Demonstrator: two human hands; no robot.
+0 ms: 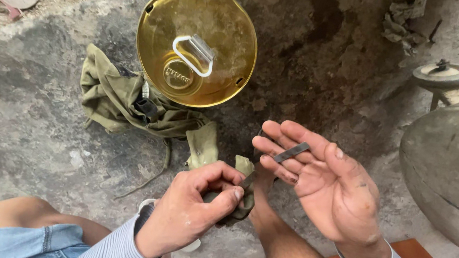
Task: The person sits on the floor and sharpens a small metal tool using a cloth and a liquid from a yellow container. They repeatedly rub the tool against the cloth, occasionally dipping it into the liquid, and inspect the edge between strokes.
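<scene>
Your right hand lies open, a small dark strip across its fingers. Your left hand pinches a green cloth

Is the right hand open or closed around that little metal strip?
Open. The right hand is palm up with fingers spread, and the thin dark metal strip lies loose across them, not gripped.

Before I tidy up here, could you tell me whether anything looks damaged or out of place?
The olive cloth bag lies crumpled on the dirty, dark-stained ground beside the gold can. Nothing looks spilled or broken.
</scene>
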